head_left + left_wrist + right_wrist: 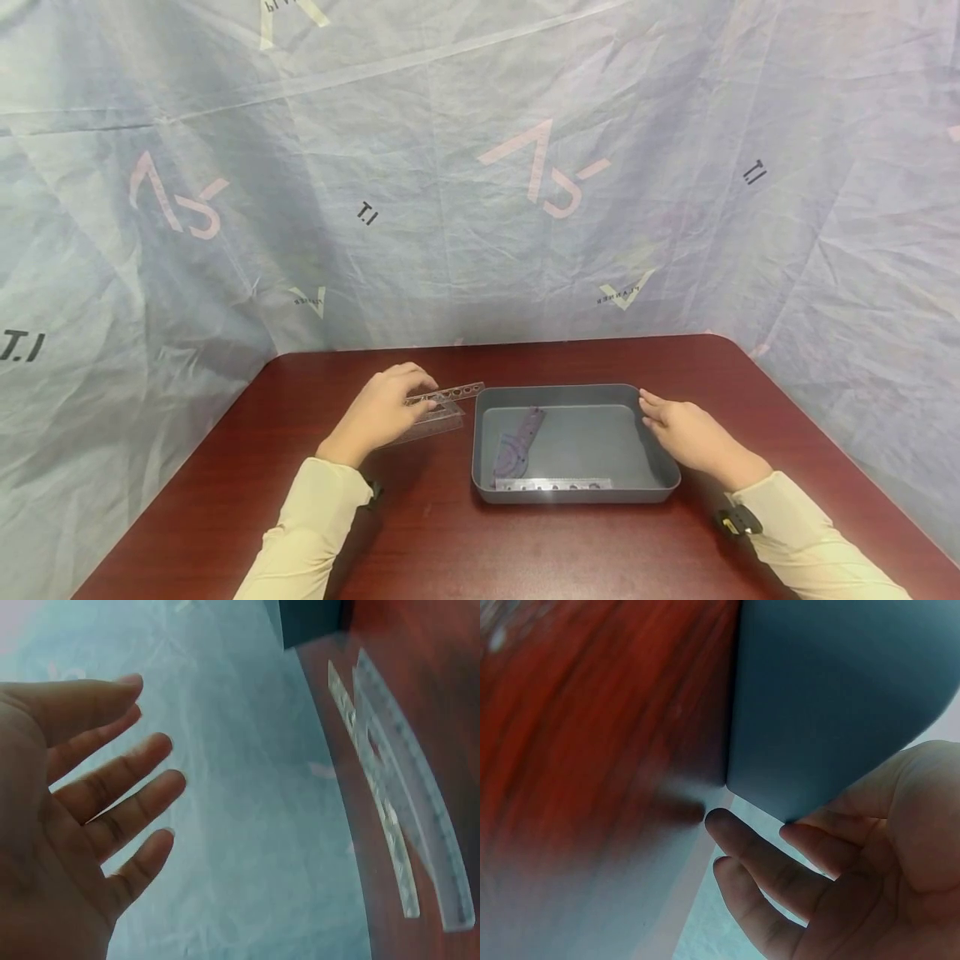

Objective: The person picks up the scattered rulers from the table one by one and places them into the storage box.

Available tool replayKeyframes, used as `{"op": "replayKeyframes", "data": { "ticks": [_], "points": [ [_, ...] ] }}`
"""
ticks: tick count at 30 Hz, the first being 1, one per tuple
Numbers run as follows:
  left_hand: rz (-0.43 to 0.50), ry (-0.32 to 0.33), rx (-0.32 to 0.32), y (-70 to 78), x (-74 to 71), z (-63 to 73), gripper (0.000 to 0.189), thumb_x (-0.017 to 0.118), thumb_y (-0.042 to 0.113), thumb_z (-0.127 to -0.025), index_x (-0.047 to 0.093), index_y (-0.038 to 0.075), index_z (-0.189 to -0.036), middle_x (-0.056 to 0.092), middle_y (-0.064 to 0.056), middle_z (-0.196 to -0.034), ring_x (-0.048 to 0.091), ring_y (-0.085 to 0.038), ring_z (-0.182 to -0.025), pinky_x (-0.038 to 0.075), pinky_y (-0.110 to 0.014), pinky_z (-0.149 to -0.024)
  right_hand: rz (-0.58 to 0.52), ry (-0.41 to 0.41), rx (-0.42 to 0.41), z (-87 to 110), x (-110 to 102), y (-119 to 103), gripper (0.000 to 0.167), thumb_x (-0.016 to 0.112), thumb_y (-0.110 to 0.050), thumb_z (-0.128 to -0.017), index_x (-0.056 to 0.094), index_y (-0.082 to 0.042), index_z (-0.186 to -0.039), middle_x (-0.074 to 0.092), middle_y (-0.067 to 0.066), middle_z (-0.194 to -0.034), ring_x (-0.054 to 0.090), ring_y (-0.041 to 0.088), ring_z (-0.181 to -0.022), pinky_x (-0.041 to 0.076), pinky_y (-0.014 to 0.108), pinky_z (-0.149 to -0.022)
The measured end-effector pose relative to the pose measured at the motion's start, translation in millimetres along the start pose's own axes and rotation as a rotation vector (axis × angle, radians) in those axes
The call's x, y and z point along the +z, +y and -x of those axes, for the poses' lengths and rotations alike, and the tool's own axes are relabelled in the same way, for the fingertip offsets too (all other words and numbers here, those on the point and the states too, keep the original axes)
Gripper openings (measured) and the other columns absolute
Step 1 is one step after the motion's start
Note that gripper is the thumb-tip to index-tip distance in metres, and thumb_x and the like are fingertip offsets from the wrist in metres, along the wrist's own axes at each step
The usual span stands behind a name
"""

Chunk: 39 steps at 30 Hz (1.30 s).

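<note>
Left hand [386, 408]: loose and wide, holding nothing; left wrist view shows the palm facing in, fingers apart from the clear pieces. Hovers above them, so probably just short of contact. Right hand [686, 429]: fingers mostly extended at tray [577, 497], around 2 o'clock on its rim; likely there to steady it. Pinching or only resting, cannot tell.

Strip ruler [461, 392] and wide clear piece [427, 810] lie at tray's 10 o'clock, close under left hand, probably for easy reach. Strip's tip points to about 2, right by tray corner; contact unclear.

Inside tray: purple piece [513, 454] at 8 to 9 o'clock, slanting toward 1; clear ruler [555, 484] along the 6 o'clock wall, where a straight edge sits neatly. Remaining floor toward 3 bare.

Tray sits flat on table [525, 550]; curtain [420, 167] hangs at 12, likely to block background.
</note>
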State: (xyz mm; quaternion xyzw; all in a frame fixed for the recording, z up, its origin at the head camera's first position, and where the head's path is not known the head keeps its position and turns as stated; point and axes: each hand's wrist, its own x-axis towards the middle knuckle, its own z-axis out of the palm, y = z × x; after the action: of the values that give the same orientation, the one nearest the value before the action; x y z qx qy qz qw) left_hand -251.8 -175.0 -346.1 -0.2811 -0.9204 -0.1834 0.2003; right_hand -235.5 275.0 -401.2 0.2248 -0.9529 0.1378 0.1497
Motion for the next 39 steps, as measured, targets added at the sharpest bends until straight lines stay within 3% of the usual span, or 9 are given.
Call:
{"op": "replayKeyframes", "data": {
  "ticks": [4, 7, 11, 15, 23, 39],
  "points": [
    [0.003, -0.017, -0.069, -8.0, -3.2, 2.1, 0.024, 0.079, 0.020, -0.084, 0.073, 0.018, -0.108, 0.067, 0.006, -0.110, 0.063, -0.021, -0.108, 0.045, -0.049, -0.095, -0.004, 0.003, -0.001, 0.0, 0, 0, 0.036, 0.065, -0.006, -0.092, 0.063, 0.012, -0.123, 0.057, 0.027, -0.134, 0.058, 0.044, -0.118, 0.049, 0.055, -0.091],
    [0.026, -0.038, -0.113, -14.2, -1.1, 3.4, 0.026, 0.079, 0.021, -0.084, 0.072, 0.017, -0.109, 0.067, 0.005, -0.109, 0.064, -0.021, -0.105, 0.048, -0.047, -0.091, -0.009, 0.006, -0.001, 0.0, -1, -1, 0.035, 0.064, -0.005, -0.092, 0.063, 0.012, -0.123, 0.057, 0.027, -0.134, 0.058, 0.044, -0.119, 0.049, 0.056, -0.091],
    [0.041, -0.087, -0.186, -23.9, 6.0, 5.6, 0.024, 0.079, 0.022, -0.084, 0.073, 0.017, -0.107, 0.067, 0.005, -0.104, 0.064, -0.023, -0.101, 0.051, -0.044, -0.086, -0.012, 0.004, 0.004, 0.0, -1, -1, 0.035, 0.063, -0.005, -0.093, 0.063, 0.012, -0.123, 0.057, 0.027, -0.135, 0.058, 0.044, -0.119, 0.049, 0.056, -0.092],
    [0.018, -0.131, -0.214, -31.0, 15.7, 7.1, 0.023, 0.079, 0.021, -0.084, 0.073, 0.016, -0.105, 0.067, 0.001, -0.102, 0.065, -0.025, -0.099, 0.051, -0.045, -0.085, -0.013, -0.006, 0.009, -0.4, -1, -1, 0.036, 0.062, -0.006, -0.093, 0.062, 0.013, -0.124, 0.056, 0.027, -0.135, 0.057, 0.044, -0.120, 0.048, 0.056, -0.093],
    [-0.057, -0.237, -0.297, -32.4, 32.6, 9.4, 0.031, 0.080, 0.024, -0.082, 0.074, 0.014, -0.111, 0.066, -0.001, -0.107, 0.065, -0.022, -0.100, 0.052, -0.046, -0.085, -0.002, -0.007, 0.010, -0.5, 0, 1, 0.037, 0.062, -0.007, -0.094, 0.062, 0.012, -0.125, 0.055, 0.027, -0.136, 0.057, 0.044, -0.120, 0.048, 0.056, -0.093],
    [-0.087, -0.340, -0.309, -30.7, 45.9, 14.0, 0.024, 0.082, 0.022, -0.081, 0.074, 0.019, -0.104, 0.067, -0.001, -0.112, 0.064, -0.026, -0.106, 0.051, -0.049, -0.088, 0.004, -0.009, 0.006, -0.8, 0, 2, 0.037, 0.062, -0.006, -0.093, 0.062, 0.012, -0.125, 0.055, 0.027, -0.136, 0.057, 0.045, -0.119, 0.048, 0.056, -0.093]
  ]
}}
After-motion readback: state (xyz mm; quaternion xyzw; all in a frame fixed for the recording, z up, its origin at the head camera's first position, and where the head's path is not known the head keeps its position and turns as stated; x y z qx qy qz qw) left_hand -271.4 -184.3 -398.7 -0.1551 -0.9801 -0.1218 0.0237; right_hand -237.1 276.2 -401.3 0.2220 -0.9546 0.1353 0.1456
